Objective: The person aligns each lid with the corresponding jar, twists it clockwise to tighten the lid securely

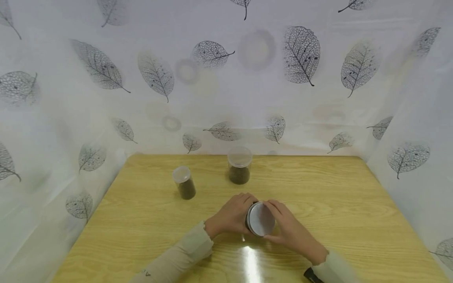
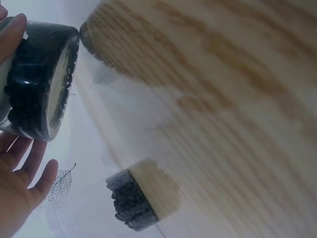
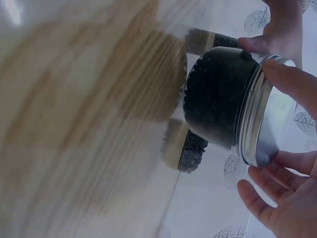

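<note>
A clear jar [image 3: 215,94] filled with dark beans has a silver screw lid [image 1: 262,219], which faces up toward the head camera. My left hand [image 1: 235,214] grips the jar's side, with the thumb and fingers on opposite sides of it. From the right, my right hand [image 1: 290,228] holds the lid by its rim, thumb on the near edge and fingers on the far edge. In the left wrist view the jar [image 2: 37,79] appears with its base close over the tabletop. The lid sits on the jar's mouth.
Behind the hands stands a wide clear jar [image 1: 239,173] partly filled with dark beans. A narrower jar [image 1: 185,186] with a pale lid and dark contents stands to the left. The wooden table [image 1: 336,188] meets a leaf-patterned curtain [image 1: 226,94] at the back and sides.
</note>
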Motion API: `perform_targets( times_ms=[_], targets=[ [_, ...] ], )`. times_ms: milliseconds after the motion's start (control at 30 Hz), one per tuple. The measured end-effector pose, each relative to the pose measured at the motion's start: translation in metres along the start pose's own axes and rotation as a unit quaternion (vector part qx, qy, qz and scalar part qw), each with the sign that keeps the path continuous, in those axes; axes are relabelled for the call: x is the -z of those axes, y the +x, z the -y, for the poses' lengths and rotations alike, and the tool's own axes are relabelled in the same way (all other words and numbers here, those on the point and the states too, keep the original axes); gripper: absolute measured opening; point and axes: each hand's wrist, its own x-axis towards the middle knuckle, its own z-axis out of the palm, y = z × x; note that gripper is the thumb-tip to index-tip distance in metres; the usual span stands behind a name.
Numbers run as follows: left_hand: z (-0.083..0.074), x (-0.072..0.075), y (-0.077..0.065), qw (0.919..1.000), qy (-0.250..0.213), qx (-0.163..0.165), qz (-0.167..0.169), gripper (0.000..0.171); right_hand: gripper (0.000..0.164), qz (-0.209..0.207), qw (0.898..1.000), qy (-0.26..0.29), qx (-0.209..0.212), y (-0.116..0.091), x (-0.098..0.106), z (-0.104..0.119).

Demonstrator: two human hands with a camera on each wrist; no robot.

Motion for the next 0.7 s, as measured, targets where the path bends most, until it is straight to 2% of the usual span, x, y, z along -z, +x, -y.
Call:
perform_targets(
  times_ms=[233, 433, 567, 700],
  targets=[
    [0.000, 0.001, -0.001, 1.0000, -0.002, 0.005, 0.007, 0.087, 0.096, -0.028, 0.998, 0.014, -0.050, -0.003, -0.008, 0.009],
    [0.000, 0.002, -0.001, 1.0000, -0.002, 0.006, 0.007, 0.088, 0.096, -0.030, 0.996, 0.020, -0.087, -0.005, -0.010, 0.015],
    [-0.001, 0.002, -0.001, 0.9999, -0.003, 0.007, 0.008, 0.088, 0.099, -0.022, 0.996, 0.012, -0.080, -0.003, -0.007, 0.015],
    [-0.001, 0.002, 0.000, 0.9999, -0.007, 0.010, 0.012, 0.088, 0.107, -0.002, 0.999, -0.004, -0.047, 0.001, 0.000, 0.009]
  ],
)
